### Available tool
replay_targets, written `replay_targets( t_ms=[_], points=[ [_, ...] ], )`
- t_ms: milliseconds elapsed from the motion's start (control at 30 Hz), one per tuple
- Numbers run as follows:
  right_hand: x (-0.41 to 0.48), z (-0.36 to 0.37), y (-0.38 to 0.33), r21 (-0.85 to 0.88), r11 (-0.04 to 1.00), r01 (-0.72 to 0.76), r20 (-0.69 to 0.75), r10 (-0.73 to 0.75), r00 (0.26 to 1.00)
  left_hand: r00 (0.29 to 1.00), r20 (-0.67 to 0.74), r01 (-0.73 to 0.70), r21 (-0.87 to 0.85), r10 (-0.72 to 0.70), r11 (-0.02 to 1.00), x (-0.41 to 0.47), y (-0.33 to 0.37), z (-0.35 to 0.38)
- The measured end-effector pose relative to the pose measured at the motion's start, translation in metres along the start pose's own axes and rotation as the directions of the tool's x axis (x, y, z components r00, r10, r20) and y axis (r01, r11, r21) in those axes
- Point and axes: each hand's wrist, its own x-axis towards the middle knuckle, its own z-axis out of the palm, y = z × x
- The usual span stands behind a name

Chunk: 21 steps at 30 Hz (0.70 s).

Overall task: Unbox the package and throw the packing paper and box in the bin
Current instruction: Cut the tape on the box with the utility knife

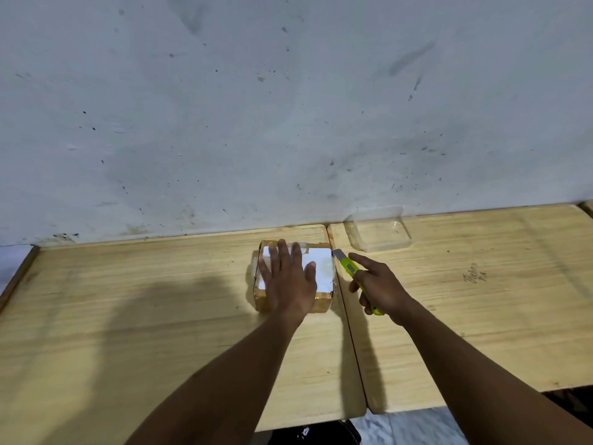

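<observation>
A small brown cardboard package (pixel 324 272) with a white label on top lies on the wooden table (pixel 128 316) near the wall. My left hand (pixel 290 281) rests flat on its top with fingers spread. My right hand (pixel 378 285) grips a yellow-green utility knife (pixel 348 266), index finger stretched along the handle. The blade tip sits at the package's far right corner. No bin is in view.
A clear plastic container (pixel 380 231) stands just behind and right of the package, against the stained white wall. The table is made of two wooden tops with a seam (pixel 348 316) running right of the package. Tiled floor shows below the front edge.
</observation>
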Motion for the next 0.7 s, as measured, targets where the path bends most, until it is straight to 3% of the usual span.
replay_targets(
  t_ms=[200, 333, 467, 700],
  points=[
    [0.000, 0.007, 0.003, -0.036, 0.999, -0.005, -0.029, 0.004, 1.000, 0.971, 0.076, -0.233, 0.089, 0.227, 0.968, 0.018, -0.025, -0.007],
    [-0.004, 0.012, -0.005, -0.196, 0.980, 0.041, -0.049, -0.051, 0.997, 0.948, 0.064, -0.316, 0.137, 0.310, 0.939, 0.024, -0.037, -0.008],
    [-0.004, 0.022, -0.026, -0.349, 0.935, 0.058, 0.013, -0.057, 0.998, 0.963, 0.029, -0.268, 0.119, 0.266, 0.956, 0.018, -0.030, -0.005],
    [0.000, 0.015, -0.044, -0.433, 0.900, 0.052, 0.071, -0.023, 0.997, 0.983, 0.063, -0.183, 0.167, 0.175, 0.969, 0.016, -0.017, -0.005]
  ],
)
